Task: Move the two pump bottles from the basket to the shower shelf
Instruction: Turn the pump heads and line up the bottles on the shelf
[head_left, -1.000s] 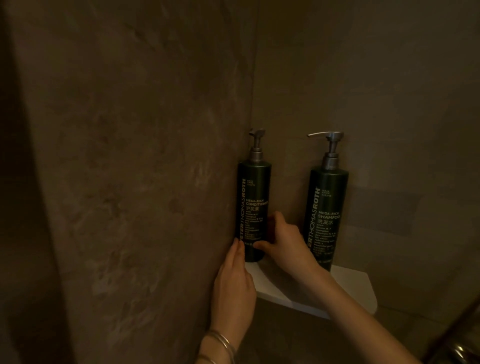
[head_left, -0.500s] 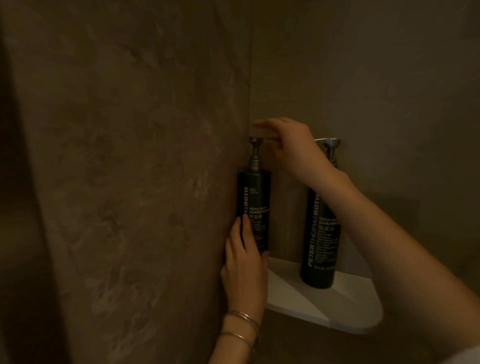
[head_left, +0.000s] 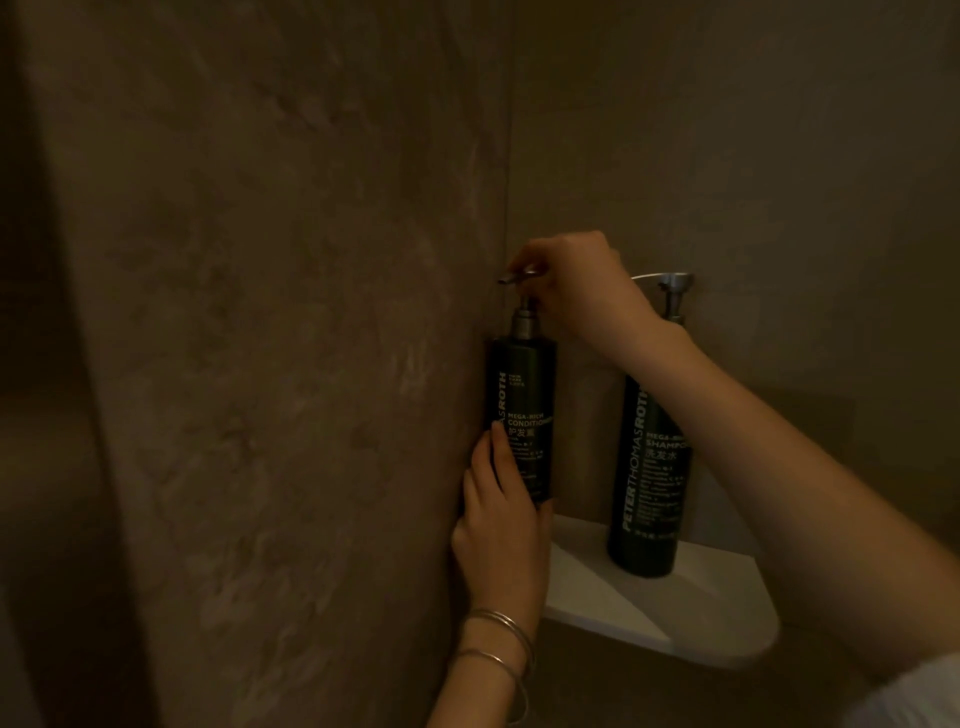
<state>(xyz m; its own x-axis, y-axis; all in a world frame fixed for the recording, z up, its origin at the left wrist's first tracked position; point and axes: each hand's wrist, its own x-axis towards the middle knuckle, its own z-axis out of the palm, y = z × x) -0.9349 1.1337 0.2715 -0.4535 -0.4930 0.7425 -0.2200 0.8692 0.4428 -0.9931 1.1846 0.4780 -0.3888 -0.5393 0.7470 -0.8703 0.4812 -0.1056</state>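
Observation:
Two dark green pump bottles stand upright on a white corner shelf (head_left: 675, 618). The conditioner bottle (head_left: 524, 395) is tucked into the corner against the left wall. My left hand (head_left: 501, 525) wraps around its lower body. My right hand (head_left: 576, 286) pinches its silver pump head, whose spout points left toward the wall. The shampoo bottle (head_left: 649, 483) stands to the right, apart from both hands; my right forearm crosses in front of its neck. No basket is in view.
Brown stone-look walls (head_left: 260, 364) meet in the corner behind the bottles. The light is dim. Two thin metal bangles (head_left: 498, 644) sit on my left wrist. The shelf's rounded front edge juts out at lower right.
My right hand rose from the conditioner bottle's base to its pump head and turned the spout toward the left wall. My left hand slid up and closed around the bottle's body.

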